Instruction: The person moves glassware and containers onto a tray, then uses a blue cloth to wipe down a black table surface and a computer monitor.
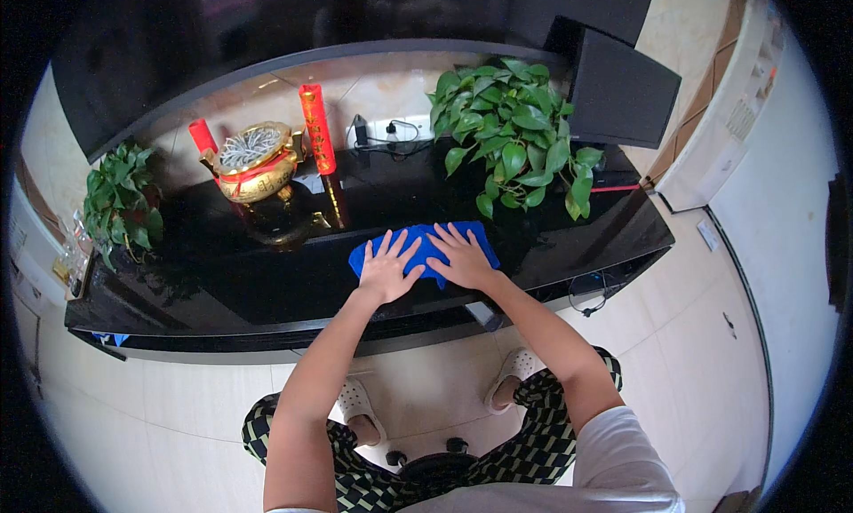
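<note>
A blue cloth (421, 236) lies spread on the glossy black top of a low TV cabinet (220, 283). My left hand (388, 268) rests palm down on its left part, fingers spread. On the right part my right hand (464, 256) lies flat in the same way, its fingers apart. Both hands press on the cloth without gripping it, and the thumbs point towards each other. Much of the cloth's near edge is hidden under the palms.
Behind the cloth stand a gold pot (256, 166), a red cylinder (316, 130) and a leafy potted plant (513, 126). Another plant (126, 200) is at far left, a black monitor or speaker panel (623, 90) at right. Cables (393, 140) run by the wall; a large TV (333, 13) overhangs.
</note>
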`<state>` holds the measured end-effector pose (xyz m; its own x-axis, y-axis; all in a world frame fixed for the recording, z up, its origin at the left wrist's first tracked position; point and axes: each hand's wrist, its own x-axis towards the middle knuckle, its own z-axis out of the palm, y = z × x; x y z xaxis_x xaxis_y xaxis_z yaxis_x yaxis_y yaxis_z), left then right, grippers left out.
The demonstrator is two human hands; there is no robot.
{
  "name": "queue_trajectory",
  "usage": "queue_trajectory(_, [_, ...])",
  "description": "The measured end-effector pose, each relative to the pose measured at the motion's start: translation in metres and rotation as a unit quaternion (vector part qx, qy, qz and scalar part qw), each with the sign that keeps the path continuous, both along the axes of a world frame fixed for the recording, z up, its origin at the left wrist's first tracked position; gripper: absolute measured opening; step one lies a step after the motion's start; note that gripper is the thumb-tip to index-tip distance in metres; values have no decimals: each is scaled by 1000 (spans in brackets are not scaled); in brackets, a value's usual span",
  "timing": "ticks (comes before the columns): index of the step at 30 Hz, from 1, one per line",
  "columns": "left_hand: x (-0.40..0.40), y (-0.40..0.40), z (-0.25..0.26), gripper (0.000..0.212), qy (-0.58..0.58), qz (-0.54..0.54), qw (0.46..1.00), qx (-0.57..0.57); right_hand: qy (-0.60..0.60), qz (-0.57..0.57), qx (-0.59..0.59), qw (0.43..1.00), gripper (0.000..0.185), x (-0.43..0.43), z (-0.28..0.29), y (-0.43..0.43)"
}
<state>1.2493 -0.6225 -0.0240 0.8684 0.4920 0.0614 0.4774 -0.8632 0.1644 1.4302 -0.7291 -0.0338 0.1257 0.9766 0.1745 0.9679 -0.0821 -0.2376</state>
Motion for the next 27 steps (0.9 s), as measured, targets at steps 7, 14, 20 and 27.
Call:
queue_trajectory(7, [33, 26, 2, 61, -2, 12, 1000, 4, -8, -20, -5, 1000, 61, 27, -1, 30])
queue_trajectory(14, [65, 61, -3, 60, -7, 22, 999, 22, -11, -43, -13, 999, 59, 50, -2, 68])
queue_trajectory(20, [87, 87, -5, 59, -17, 29, 999, 24, -4, -57, -20, 998, 59, 69, -3, 97])
queue_trajectory(27, [112, 112, -7, 58, -18, 41, 999, 23, -1, -73, 3, 997, 58, 91, -7, 125])
